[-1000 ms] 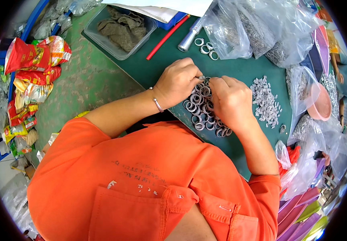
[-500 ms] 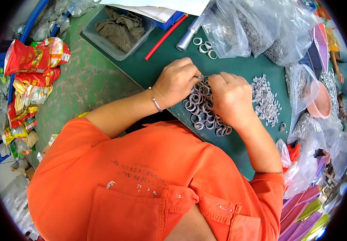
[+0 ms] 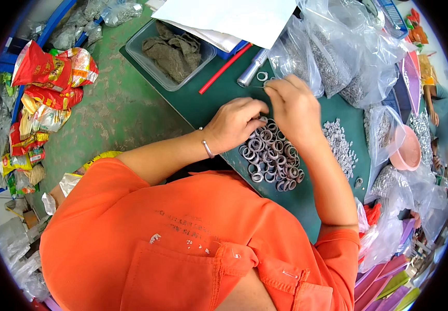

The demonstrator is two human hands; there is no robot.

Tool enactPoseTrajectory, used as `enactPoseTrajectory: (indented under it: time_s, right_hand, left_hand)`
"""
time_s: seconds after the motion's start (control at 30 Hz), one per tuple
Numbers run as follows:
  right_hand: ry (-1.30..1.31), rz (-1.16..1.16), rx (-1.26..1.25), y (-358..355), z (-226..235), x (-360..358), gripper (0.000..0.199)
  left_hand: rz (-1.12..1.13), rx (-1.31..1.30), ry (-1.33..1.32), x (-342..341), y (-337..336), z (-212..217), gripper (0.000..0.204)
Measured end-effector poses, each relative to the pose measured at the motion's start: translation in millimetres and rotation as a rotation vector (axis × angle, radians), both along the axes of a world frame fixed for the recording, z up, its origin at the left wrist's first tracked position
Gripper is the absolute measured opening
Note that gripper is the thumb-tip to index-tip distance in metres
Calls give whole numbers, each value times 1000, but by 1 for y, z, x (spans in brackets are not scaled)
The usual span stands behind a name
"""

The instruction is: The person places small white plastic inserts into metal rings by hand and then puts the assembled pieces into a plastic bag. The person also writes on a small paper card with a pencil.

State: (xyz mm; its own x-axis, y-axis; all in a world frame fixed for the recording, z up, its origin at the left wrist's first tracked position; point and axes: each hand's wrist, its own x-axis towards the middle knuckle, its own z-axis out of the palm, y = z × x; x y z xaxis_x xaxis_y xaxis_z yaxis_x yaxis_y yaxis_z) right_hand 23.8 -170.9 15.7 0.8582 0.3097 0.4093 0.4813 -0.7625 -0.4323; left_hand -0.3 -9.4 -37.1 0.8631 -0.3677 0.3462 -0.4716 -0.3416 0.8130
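My left hand (image 3: 236,124) is closed at the far left edge of a heap of grey metal rings (image 3: 273,160), fingertips pinched together; whatever they hold is hidden. Higher up, my right hand (image 3: 295,110) pinches a thin, needle-like piece (image 3: 257,86) that sticks out leftward from its fingertips. Past my right wrist lies a spread pile of small silvery metal pieces (image 3: 340,147). A paler loose ring (image 3: 262,76) rests just beyond the right fingertips, beside a metal rod with a stepped shaft (image 3: 252,67).
On the green table (image 3: 224,98) are a red stick (image 3: 225,68), a clear tub (image 3: 211,54) with a grey-brown cloth, and white paper (image 3: 229,18). Bags of metal pieces (image 3: 333,67) fill the far right, near a pink bowl (image 3: 406,150). Red packages (image 3: 45,67) hang at left.
My right hand has lifted away from the rings, upward and farther off, with the thin piece now showing. My left hand stays near the heap. The whole view has shifted slightly.
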Motion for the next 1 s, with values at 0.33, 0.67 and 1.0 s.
enactPoseTrajectory:
  time_s: [0.33,0.67,1.0]
  right_hand:
    - [53,125,242,-9,-19,39,14]
    - [-61,129,-125,-35,-32,17,17]
    - [-102,62,-112,-31,-41,12,15]
  left_hand:
    - [-79,14,-208,1,12,-5,13]
    - [-24,490,-294,36,-5,10,25]
    - [-53,402,-361,40,-3,4,6]
